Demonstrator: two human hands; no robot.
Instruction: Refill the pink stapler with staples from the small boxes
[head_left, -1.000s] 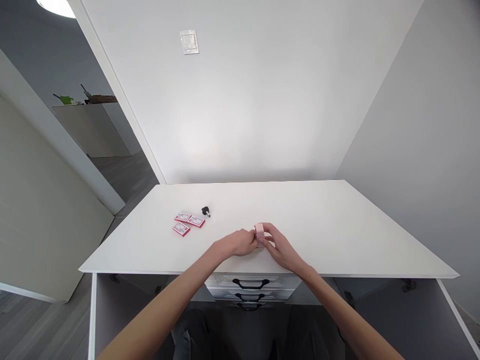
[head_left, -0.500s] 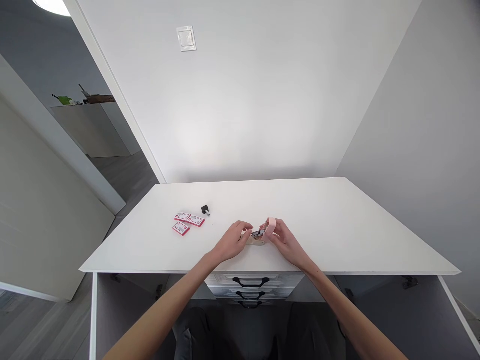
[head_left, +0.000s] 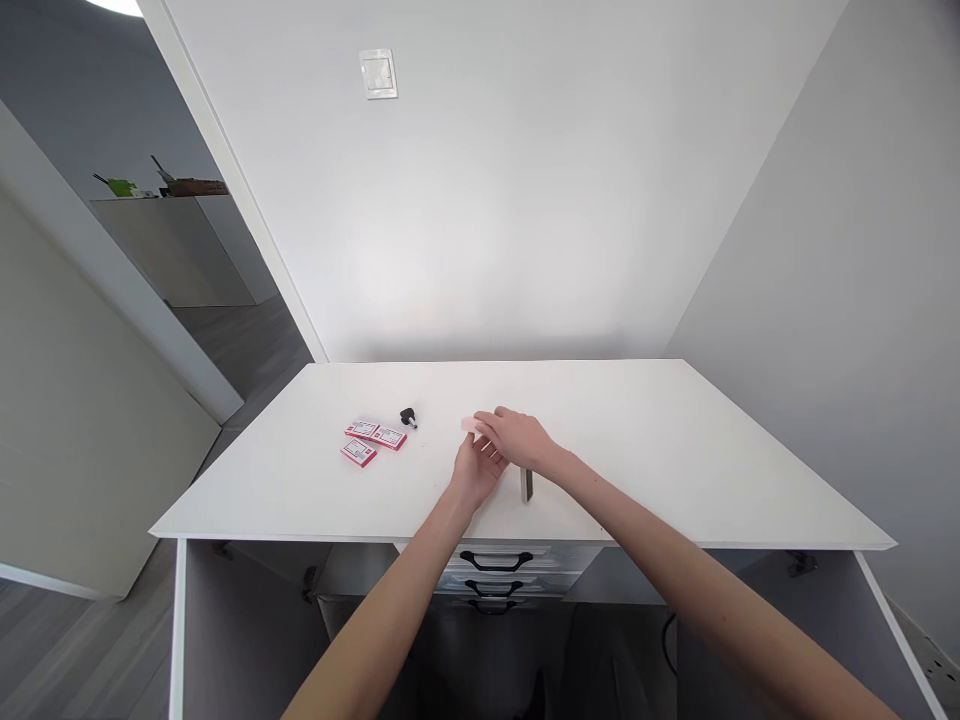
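In front of me, over the front middle of the white tabletop, both hands are closed round a stapler. Its pale pink end [head_left: 469, 424] sticks out to the left past the fingers, and a narrow grey-brown part [head_left: 526, 485] points down toward the table's front edge. My left hand [head_left: 478, 470] grips from below, palm turned up and fingers curled. Over the top lies my right hand [head_left: 517, 436], its fingers bent around the pink part. Most of the stapler's middle is hidden by the fingers.
Several small red-and-white boxes [head_left: 360, 452] lie on the table to the left. Close to them is a small black piece with a metal tip [head_left: 408, 418]. Black-handled drawers [head_left: 496, 562] are under the tabletop [head_left: 637, 430], with a wall behind it.
The stapler, earlier spread open with its metal inside showing, has been turned so its pink end faces left. My right hand moved left, over it; my left hand rolled palm up underneath.
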